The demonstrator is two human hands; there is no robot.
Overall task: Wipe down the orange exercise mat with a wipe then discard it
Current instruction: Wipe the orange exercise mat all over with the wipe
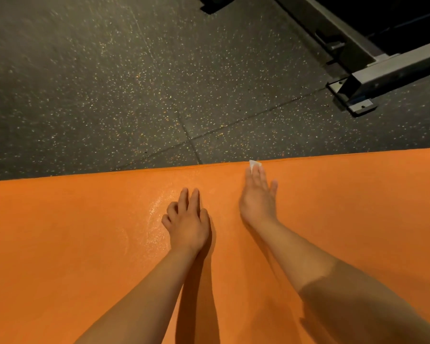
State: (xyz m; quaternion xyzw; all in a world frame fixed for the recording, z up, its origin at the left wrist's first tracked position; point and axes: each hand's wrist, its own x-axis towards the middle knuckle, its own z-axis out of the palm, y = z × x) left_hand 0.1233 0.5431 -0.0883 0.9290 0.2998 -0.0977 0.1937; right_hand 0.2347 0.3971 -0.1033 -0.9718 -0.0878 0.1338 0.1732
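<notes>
— What's closest to you?

— My two bare forearms, reaching out over the orange mat (pixel 60 244), which fills the whole lower part of my view.

— And your left hand (pixel 188 219)?

— It rests palm down on the mat, holding nothing. Two fingers lie stretched forward and the others are curled under. Just to its left the mat has a shiny wet patch (pixel 157 214).

— Your right hand (pixel 258 194)?

— It lies farther out, flat, with the fingers stretched and close together, pressing the wipe (pixel 254 165) onto the mat. Only a small white corner of it pokes out past my fingertips, right at the mat's far edge. The hand is a bit blurred, so I cannot tell how much of the wipe is under my palm.

— What lies beyond the mat?

— A dark speckled floor (pixel 109 95) with seams between its tiles. At the top right stands a metal frame (pixel 382 70) of some gym equipment, its foot plate on the floor, well apart from my hands.
</notes>
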